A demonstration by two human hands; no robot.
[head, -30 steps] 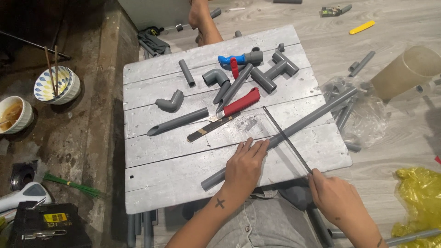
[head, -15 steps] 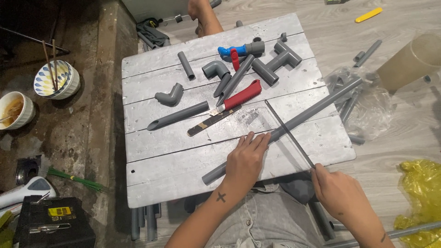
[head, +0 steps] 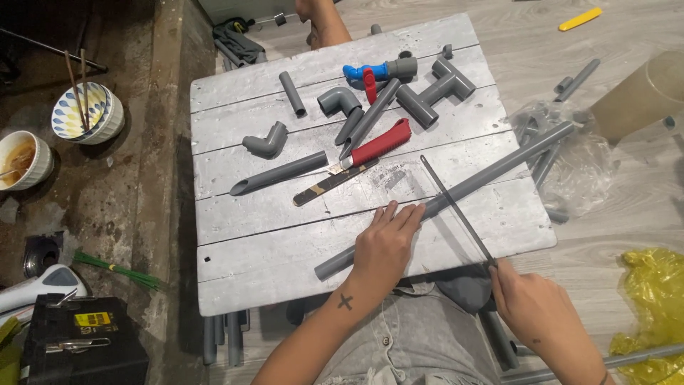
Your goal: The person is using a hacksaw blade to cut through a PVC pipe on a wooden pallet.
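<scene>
My left hand [head: 385,244] presses flat on a long grey plastic pipe [head: 491,170] that lies diagonally across a small silvery wooden table [head: 285,257]. My right hand [head: 527,299] grips the handle end of a thin saw blade [head: 456,208], which crosses the pipe just right of my left fingers. In the middle of the table lies a red-handled saw [head: 356,160], beside a shorter grey pipe [head: 278,173].
Grey elbows [head: 265,140], tee fittings [head: 436,87] and a blue-and-red valve [head: 365,74] lie at the table's far side. Two bowls [head: 87,113] stand on the floor at left, a black toolbox [head: 78,341] at lower left, a yellow bag [head: 652,299] at right. Another person's limb [head: 324,20] shows at top.
The view has shifted slightly; my hands stay on the pipe and blade, and the blade has moved only slightly along the pipe.
</scene>
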